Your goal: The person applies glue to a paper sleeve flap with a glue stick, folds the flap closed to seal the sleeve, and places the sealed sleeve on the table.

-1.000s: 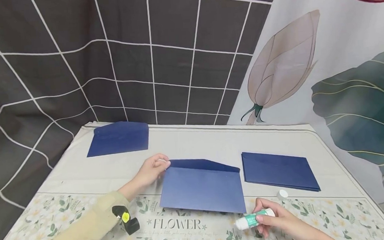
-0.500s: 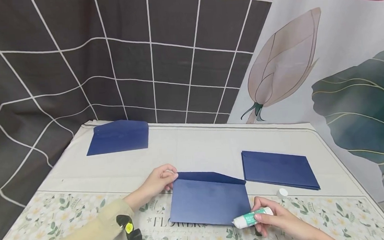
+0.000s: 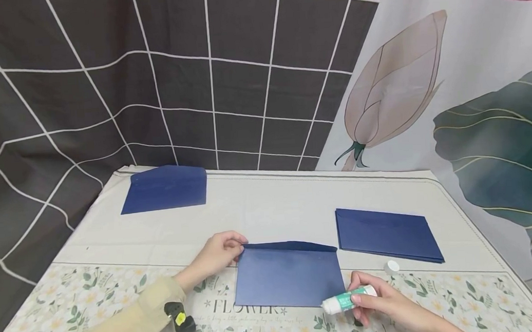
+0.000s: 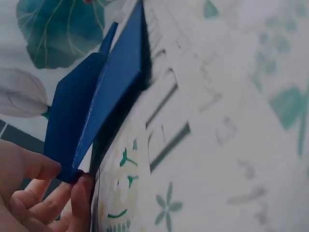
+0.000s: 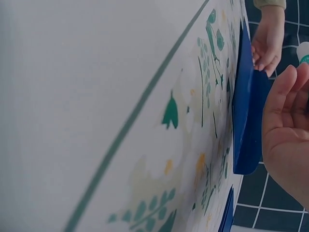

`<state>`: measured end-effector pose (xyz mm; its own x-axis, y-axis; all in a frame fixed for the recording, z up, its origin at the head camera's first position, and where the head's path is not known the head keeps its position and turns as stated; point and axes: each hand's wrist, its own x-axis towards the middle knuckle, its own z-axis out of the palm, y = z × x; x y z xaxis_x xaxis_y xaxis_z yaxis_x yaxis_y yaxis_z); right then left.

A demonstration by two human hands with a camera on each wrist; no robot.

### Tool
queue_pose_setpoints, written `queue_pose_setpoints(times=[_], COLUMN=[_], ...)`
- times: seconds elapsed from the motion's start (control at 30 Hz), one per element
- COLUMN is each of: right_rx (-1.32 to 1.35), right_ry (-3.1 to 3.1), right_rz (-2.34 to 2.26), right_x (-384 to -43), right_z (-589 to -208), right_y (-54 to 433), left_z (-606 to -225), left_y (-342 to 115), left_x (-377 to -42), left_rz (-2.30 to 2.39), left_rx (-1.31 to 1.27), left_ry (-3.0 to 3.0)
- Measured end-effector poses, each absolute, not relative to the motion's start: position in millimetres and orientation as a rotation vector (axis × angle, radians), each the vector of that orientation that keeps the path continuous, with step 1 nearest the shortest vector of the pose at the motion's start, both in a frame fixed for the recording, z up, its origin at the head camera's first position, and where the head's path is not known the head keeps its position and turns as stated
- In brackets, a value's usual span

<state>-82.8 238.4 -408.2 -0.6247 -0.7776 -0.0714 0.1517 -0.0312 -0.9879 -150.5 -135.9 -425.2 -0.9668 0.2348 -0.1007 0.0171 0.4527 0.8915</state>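
Note:
A dark blue envelope (image 3: 289, 277) with its flap raised is at the middle front of the table. My left hand (image 3: 221, 254) pinches its upper left corner by the flap fold; in the left wrist view the thumb and fingertips (image 4: 50, 166) grip that corner, and the envelope (image 4: 113, 82) slants away from the tabletop. Around a green and white glue stick (image 3: 349, 300) curl the fingers of my right hand (image 3: 379, 302). The glue stick's white tip end overlaps the envelope's lower right corner in the head view. The right wrist view shows the right hand (image 5: 289, 125) beside the envelope.
Another blue envelope (image 3: 164, 189) with its flap up lies at the back left. A stack of blue envelopes (image 3: 388, 234) lies to the right, with a white cap (image 3: 391, 267) just in front. A flowered cloth (image 3: 469, 296) covers the table's front.
The left hand has brought the envelope toward the front and slightly right, and it now lies lower, its flap showing narrower. The right hand with the glue stick has moved only slightly.

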Motion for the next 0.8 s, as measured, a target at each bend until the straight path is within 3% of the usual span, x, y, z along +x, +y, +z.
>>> queue_pose_setpoints(times=[0.37, 0.6, 0.8], right_rx=[-0.610, -0.580, -0.619], right_ry=[1.677, 1.867, 1.936], right_rz=[-1.730, -1.679, -1.672], right_x=[-87, -90, -98], right_z=[-402, -393, -390], right_y=[235, 229, 213], left_z=[-415, -405, -402], left_y=[-128, -113, -105], left_x=[-129, -95, -68], left_rz=[1.227, 0.878, 0.625], left_rx=[0.438, 0.933, 1.160], left_ry=[2.931, 3.086, 2.941])
